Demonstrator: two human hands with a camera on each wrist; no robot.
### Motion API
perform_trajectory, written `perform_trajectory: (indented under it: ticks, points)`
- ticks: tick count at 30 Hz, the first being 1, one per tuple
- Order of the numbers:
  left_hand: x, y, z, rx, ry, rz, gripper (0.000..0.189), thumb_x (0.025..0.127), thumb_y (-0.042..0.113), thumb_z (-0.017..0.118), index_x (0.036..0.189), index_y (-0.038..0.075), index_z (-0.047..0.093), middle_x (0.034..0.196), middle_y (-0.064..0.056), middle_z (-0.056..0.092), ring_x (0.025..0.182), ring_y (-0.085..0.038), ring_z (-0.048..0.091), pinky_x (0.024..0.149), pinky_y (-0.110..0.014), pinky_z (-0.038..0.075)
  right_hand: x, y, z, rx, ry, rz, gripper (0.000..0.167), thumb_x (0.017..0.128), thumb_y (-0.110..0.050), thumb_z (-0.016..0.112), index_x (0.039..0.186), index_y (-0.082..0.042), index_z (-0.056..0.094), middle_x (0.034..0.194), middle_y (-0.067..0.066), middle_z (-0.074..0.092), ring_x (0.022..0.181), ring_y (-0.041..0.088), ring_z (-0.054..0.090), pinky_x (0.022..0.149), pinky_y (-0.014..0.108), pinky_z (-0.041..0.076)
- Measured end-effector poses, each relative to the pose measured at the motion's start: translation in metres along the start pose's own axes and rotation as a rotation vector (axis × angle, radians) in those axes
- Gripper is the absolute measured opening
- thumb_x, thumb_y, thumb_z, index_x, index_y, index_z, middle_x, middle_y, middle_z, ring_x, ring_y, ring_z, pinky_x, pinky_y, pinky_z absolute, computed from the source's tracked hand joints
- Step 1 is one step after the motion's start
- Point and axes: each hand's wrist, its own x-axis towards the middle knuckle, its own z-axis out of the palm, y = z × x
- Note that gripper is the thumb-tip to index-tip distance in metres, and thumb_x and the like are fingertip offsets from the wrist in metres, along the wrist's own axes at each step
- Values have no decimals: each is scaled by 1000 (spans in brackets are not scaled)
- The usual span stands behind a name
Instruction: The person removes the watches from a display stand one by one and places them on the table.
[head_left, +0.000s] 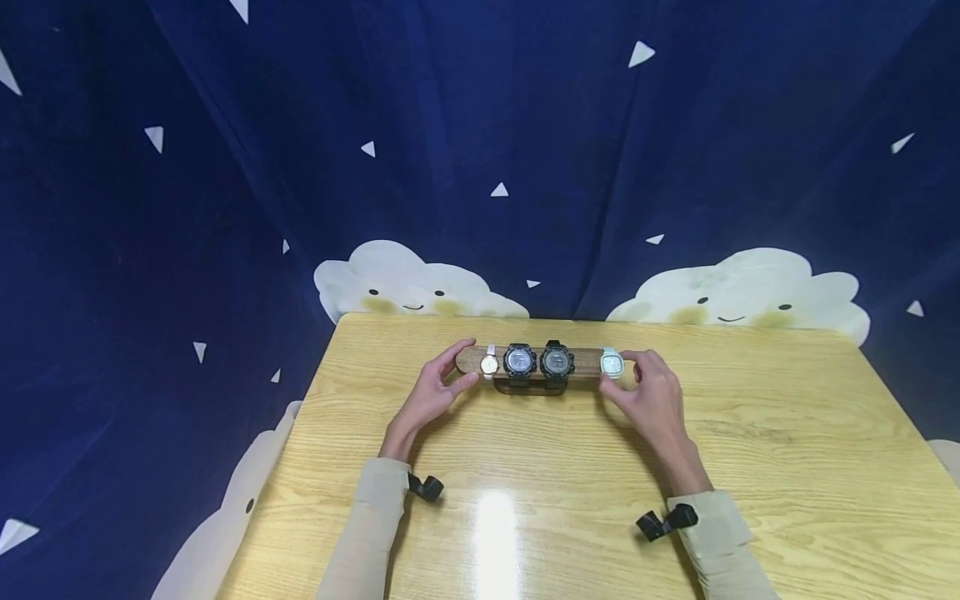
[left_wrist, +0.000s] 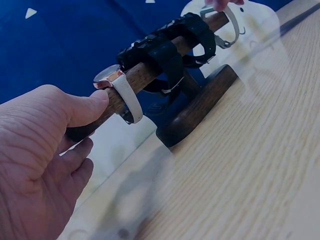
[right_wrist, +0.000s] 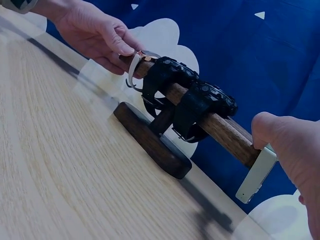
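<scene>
A wooden T-shaped watch stand (head_left: 585,363) stands near the table's far edge, its bar running left to right. My left hand (head_left: 429,393) grips the bar's left end, thumb in front and fingers behind, beside a small rose-gold watch (left_wrist: 108,76) with a white strap. Two chunky black watches (head_left: 519,360) (right_wrist: 205,107) hang around the middle of the bar. At the right end, my right hand (head_left: 651,398) pinches a pale mint square watch (head_left: 611,363) between thumb and fingers. The mint strap (right_wrist: 256,175) loops at the bar's tip; the fingers behind it are hidden.
The stand's dark wooden base (right_wrist: 152,142) rests on the light wood table (head_left: 570,467). Behind the table hangs a dark blue curtain (head_left: 465,108) with white triangles and clouds. Black wrist cameras (head_left: 427,488) are strapped to both sleeves.
</scene>
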Motion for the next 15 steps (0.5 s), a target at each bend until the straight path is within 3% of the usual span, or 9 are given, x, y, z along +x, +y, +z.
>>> perform_trajectory:
  ticks: [8,15]
  points:
    - [0,-2,0,-14,1,6,63,100,5,68,158,7,43,164,-15,40,151,-35,39,123,-43,34,1,3,-3,-8,-2,9,39,74,-21,85,105,1,74,75,14,58,65,18,43,53,26,33]
    - [0,-2,1,-10,9,9,62,100,5,68,157,12,46,163,-16,42,150,-35,40,124,-45,33,2,6,-4,-9,8,8,38,74,-20,84,104,1,75,74,7,54,65,18,43,53,27,33]
